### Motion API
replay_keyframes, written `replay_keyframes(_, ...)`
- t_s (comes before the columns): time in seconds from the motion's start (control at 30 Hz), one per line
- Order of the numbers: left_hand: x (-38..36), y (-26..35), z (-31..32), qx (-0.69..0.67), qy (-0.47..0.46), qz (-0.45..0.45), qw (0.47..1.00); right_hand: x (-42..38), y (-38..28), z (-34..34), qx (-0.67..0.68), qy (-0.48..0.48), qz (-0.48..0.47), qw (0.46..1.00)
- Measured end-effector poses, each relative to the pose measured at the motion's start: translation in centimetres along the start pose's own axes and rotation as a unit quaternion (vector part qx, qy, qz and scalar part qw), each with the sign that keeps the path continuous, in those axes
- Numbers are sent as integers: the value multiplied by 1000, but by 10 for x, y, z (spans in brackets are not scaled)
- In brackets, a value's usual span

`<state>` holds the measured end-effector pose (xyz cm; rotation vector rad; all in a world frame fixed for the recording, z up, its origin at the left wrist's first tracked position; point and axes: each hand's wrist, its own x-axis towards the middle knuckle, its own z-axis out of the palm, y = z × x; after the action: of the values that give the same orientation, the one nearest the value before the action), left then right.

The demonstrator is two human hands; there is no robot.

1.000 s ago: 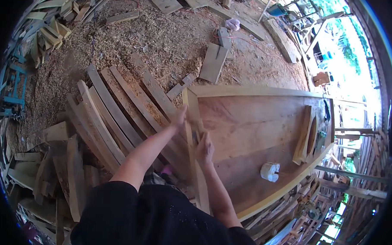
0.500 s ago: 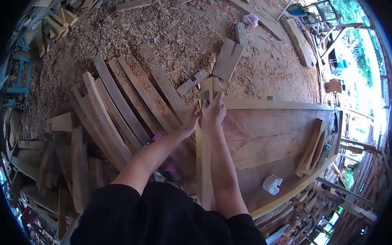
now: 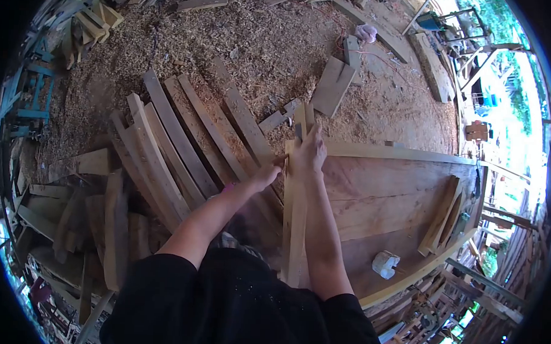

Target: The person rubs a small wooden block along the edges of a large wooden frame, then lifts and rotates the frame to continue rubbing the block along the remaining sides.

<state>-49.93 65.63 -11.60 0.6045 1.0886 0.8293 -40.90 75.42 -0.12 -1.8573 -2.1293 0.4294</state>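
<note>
A wooden frame with a panel (image 3: 365,199) lies to the right, its light top rail (image 3: 397,152) running away from the corner. My right hand (image 3: 312,150) is closed round a wooden piece (image 3: 304,117) at that corner, where a dark flat part shows beside the fingers. My left hand (image 3: 268,175) is at the outer left side of the upright rail (image 3: 294,233), its fingers bent together at the edge; anything between them is too small to make out.
Several long boards (image 3: 185,138) lie side by side on the left. A white container (image 3: 385,264) and angled wood pieces (image 3: 442,217) rest on the panel. Beyond, a short plank (image 3: 334,86) lies on shavings. Offcuts (image 3: 116,227) are piled at lower left.
My left hand has moved down and away from my right hand, along the rail's left side. My right hand stays at the corner piece. The whole view has shifted slightly.
</note>
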Motion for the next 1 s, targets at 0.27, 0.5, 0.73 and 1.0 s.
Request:
replay_keyframes(0.27,-35,-73,-83,132,199,-91,967,-61,10,-7,13,2,41,999)
replay_keyframes(0.5,-36,-89,-81,258,200,-25,945,-21,27,-7,122,92,79,985)
replay_keyframes(0.73,-19,32,-22,300,109,147,936,-107,42,-27,226,150,288,918)
replay_keyframes(1.0,81,93,-12,507,-75,265,817,-104,-10,-18,114,119,384,909)
